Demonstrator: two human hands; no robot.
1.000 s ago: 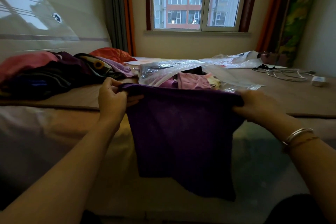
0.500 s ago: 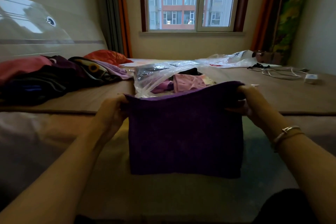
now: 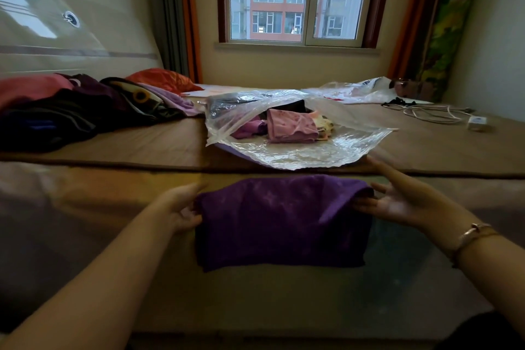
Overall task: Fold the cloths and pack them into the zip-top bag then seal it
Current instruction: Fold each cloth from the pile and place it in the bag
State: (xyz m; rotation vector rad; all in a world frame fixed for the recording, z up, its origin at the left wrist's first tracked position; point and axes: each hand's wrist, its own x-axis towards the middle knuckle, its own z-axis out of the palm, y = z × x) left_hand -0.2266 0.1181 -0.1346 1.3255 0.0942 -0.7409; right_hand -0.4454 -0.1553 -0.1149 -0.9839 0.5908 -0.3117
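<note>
A dark purple cloth [image 3: 281,221], folded over into a rectangle, hangs between my two hands just in front of the bed's edge. My left hand [image 3: 181,207] touches its left side with loosely extended fingers. My right hand [image 3: 403,199] is palm-up at its right side, fingers straight, fingertips under the fold. Beyond it on the bed lies the clear zip-top bag [image 3: 306,150], its mouth wide open toward me. Folded pink and purple cloths [image 3: 289,126] sit inside it.
A pile of dark, pink and patterned clothes [image 3: 71,111] covers the bed's left side, with an orange item [image 3: 162,79] behind it. Another plastic bag [image 3: 355,91] lies at the back right. White cables and a charger [image 3: 454,118] lie at the far right.
The purple cloth went from hanging long, to folded in half, to a lower, shorter fold. Both hands dropped below the bag and their fingers loosened from a grip.
</note>
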